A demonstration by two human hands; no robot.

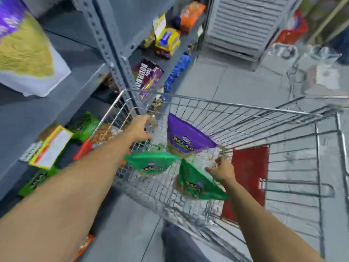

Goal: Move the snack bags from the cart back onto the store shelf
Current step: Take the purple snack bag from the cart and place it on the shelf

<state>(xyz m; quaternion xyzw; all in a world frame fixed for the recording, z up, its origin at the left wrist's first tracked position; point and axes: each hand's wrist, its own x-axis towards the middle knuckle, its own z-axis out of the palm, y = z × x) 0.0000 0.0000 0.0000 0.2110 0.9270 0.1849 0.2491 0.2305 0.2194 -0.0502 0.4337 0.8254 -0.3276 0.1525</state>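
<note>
Three snack bags (188, 137) lying in cart (236, 104), w/ right hand (221, 170) pinching nearest green bag (198, 183), left hand (140, 127) spread by far-left purple-bag side; shelf (62, 87) to left.

A wire cart (236, 105) on the tiled floor (236, 80) holds a purple bag (186, 136) and two green bags (151, 163); grey shelf (62, 95) alongside carries packets

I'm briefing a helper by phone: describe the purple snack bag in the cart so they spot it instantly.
Look inside the wire cart parked beside the grey shelf. The purple snack bag stands towards the cart's far end; the two other bags visible there, nearer the person, are green.
</note>
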